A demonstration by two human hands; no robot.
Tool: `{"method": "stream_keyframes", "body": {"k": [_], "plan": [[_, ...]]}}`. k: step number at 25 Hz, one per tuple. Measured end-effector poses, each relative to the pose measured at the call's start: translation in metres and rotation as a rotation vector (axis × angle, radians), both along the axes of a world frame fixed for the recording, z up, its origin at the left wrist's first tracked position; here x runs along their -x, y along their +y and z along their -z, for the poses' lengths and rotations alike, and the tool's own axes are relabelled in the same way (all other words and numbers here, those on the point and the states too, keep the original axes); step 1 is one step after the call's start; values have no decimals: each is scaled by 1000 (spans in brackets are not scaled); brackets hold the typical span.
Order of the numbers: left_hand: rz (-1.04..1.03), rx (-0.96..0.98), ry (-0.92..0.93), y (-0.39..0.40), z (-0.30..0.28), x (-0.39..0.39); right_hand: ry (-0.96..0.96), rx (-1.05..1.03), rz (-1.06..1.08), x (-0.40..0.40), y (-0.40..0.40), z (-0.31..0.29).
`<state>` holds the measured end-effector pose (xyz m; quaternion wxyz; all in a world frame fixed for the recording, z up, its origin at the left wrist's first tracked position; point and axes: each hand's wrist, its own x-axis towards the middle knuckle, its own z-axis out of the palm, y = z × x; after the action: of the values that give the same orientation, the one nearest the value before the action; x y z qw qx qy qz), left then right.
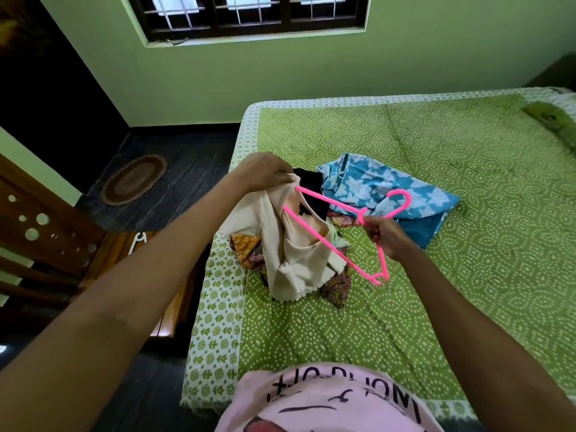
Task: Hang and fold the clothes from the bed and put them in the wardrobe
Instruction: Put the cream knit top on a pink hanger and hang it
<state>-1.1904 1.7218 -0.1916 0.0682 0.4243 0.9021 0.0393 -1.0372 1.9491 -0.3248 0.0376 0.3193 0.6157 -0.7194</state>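
Above the bed [405, 188], your left hand [265, 171] pinches the cream top [290, 251] by its shoulder, holding it open, while your right hand [385, 235] grips the pink hanger [330, 241], one arm threaded inside to seat it.

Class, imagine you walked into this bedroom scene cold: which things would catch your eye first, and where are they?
The bright pink hanger stands out at centre, gripped near its hook by the right hand, one end tucked into a cream top that the left hand holds up above the bed. Behind it, a blue flowered cloth lies crumpled on the green patterned bedsheet.
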Motion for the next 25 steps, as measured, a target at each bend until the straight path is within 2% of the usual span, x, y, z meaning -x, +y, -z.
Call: {"method": "stream_keyframes", "body": {"k": [2, 4, 9, 13, 14, 17, 19, 22, 23, 24, 25], "plan": [[52, 56, 85, 2, -2, -4, 34, -89, -30, 6, -1, -15], [84, 33, 103, 2, -2, -5, 64, -173, -62, 13, -4, -28], [-19, -166, -60, -7, 1, -2, 94, -280, -115, 23, -3, -45], [-15, -42, 77, -4, 1, -6, 69, -223, -141, 27, -1, -49], [-18, -28, 55, -3, 2, -6, 68, -206, -128, 27, -3, -50], [-56, -112, -206, -3, 13, -3, 131, -224, 21, 37, -6, -53], [-122, -190, -275, -2, 21, -4, 185, -432, 149, 45, -11, -54], [-212, -274, -272, -1, 27, -2, 200, -959, 383, 43, -27, -41], [-241, -298, -270, -2, 29, 0, 285, -1051, 428, 38, -40, -34], [-266, -334, -280, -3, 30, 3, 391, -1060, 402, 31, -57, -28], [-285, -384, -301, -5, 31, 6, 463, -1028, 299, 24, -74, -20]]}}
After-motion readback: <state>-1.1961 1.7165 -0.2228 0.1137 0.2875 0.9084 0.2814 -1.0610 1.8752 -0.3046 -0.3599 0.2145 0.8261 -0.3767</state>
